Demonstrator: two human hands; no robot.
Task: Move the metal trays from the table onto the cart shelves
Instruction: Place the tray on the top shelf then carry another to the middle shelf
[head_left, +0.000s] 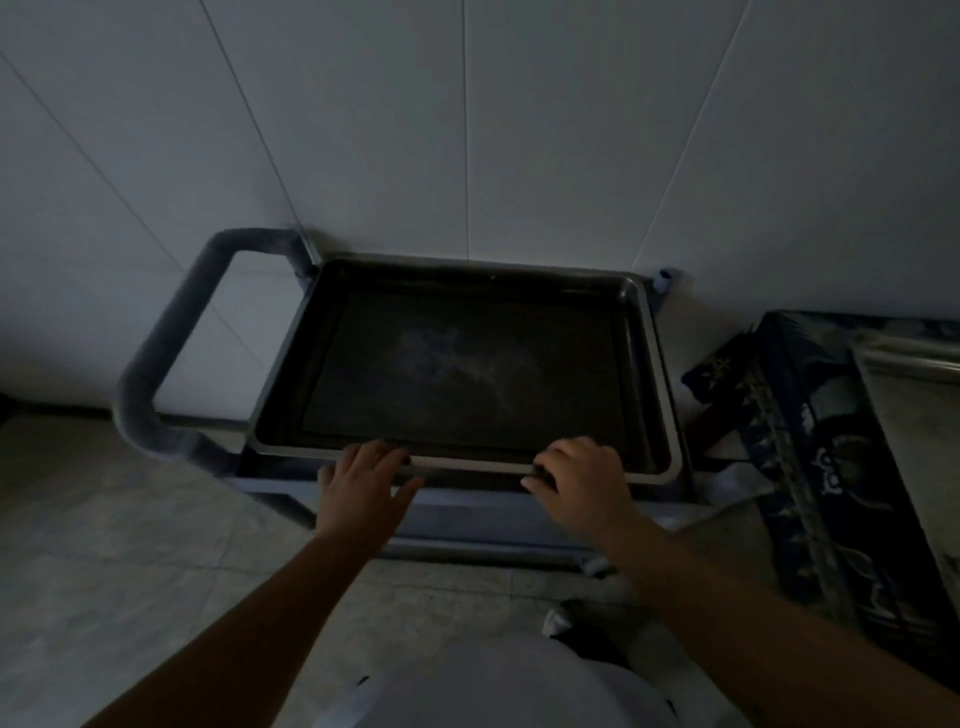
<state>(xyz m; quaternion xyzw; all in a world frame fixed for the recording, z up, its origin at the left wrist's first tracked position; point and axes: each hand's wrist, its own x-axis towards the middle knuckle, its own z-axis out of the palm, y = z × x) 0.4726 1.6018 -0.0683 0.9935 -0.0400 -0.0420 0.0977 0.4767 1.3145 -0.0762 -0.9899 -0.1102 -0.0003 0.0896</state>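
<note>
The dark metal tray (467, 364) lay on the cart (171, 332) top shelf at 12 o'clock, my left hand (363, 480) spread flat at its near rim, my right hand's (584, 480) grip curled there; a lopsided shove could have skewed it.

Dim room, pale wall, tiled floor.
The wall (467, 130) beyond the fingers is made of large pale panels with thin seams. Pale stone-look floor tiles (130, 545) spread below and to the left of them. Off to the right of the fingers stands a table under a dark blue patterned cloth (810, 467).
</note>
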